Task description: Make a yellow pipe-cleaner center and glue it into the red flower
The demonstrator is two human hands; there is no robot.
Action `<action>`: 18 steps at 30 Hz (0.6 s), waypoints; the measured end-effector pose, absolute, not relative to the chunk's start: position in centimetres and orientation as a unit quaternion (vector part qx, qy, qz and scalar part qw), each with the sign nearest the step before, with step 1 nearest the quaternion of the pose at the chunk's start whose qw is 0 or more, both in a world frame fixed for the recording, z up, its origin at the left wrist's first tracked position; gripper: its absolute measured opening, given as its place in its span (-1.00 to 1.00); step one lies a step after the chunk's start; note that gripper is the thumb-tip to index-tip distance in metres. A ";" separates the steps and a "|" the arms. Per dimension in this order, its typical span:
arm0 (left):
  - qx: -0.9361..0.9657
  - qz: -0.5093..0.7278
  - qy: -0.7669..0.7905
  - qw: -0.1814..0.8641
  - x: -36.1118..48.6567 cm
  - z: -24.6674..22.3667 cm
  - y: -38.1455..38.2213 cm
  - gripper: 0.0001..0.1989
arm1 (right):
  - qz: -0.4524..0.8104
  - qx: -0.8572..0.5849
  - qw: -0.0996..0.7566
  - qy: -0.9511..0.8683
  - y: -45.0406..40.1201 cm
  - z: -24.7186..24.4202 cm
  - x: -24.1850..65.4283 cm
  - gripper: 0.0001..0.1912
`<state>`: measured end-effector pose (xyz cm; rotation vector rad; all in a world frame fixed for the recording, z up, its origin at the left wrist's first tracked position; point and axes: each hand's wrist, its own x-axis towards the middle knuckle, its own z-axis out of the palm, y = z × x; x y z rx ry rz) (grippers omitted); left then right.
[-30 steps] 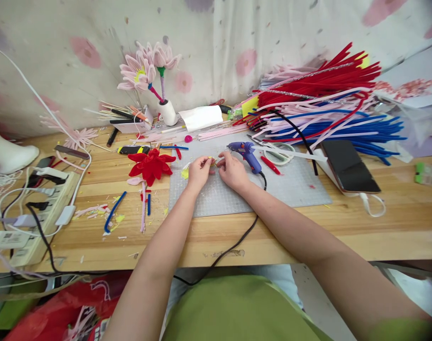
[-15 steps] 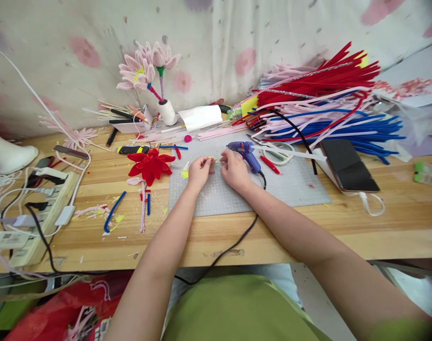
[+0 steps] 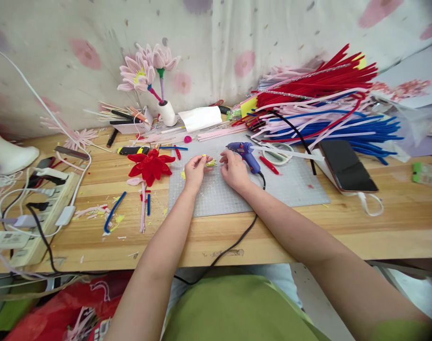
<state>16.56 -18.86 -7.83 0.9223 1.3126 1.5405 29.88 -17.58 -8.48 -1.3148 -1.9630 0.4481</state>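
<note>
My left hand (image 3: 195,171) pinches a small yellow fringed piece (image 3: 211,163) above the grey cutting mat (image 3: 216,199). To its right, my right hand (image 3: 233,169) hovers beside the purple glue gun (image 3: 249,157), fingers bent and apart, with nothing visible in them. A gap separates the two hands. The glue gun lies on the mat with a long white glue stick out of its back. Left of the mat rests a red fuzzy flower (image 3: 151,166).
Red, pink and blue stems (image 3: 329,109) are heaped at the back right, near a black phone (image 3: 348,166). A white vase (image 3: 168,113) holds pink flowers. A power strip (image 3: 47,218) lies at the left. The glue gun's black cord (image 3: 237,244) crosses the table's front edge.
My left hand has shifted slightly left, widening the gap between the hands, and more of the yellow piece shows. My right hand has hardly moved.
</note>
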 end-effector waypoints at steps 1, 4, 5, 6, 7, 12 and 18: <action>0.357 0.631 0.527 0.444 16.5 -7.5 -19.0 -0.78 | 0.180 -0.512 0.367 -0.756 -17.6 -8.4 29.9 -0.59; 0.313 0.628 0.522 0.485 16.2 -6.3 -19.5 -0.83 | 0.217 -0.510 0.393 -0.734 -17.6 -8.1 29.9 -0.65; 0.305 0.612 0.521 0.510 16.0 -5.9 -19.8 -0.85 | 0.236 -0.504 0.407 -0.724 -17.5 -7.9 29.9 -0.67; 0.302 0.593 0.521 0.535 15.9 -5.5 -20.0 -0.87 | 0.262 -0.494 0.425 -0.712 -17.4 -7.7 29.8 -0.70; 0.304 0.570 0.519 0.559 15.7 -5.1 -20.3 -0.88 | 0.294 -0.480 0.443 -0.698 -17.3 -7.5 29.7 -0.73; 0.351 0.484 0.509 0.619 14.9 -4.0 -21.2 -0.87 | 0.531 -0.372 0.445 -0.618 -16.6 -6.2 29.2 -0.73; 0.370 0.445 0.521 0.628 14.8 -3.7 -21.4 -0.86 | 0.651 -0.331 0.393 -0.559 -16.7 -4.9 28.9 -0.63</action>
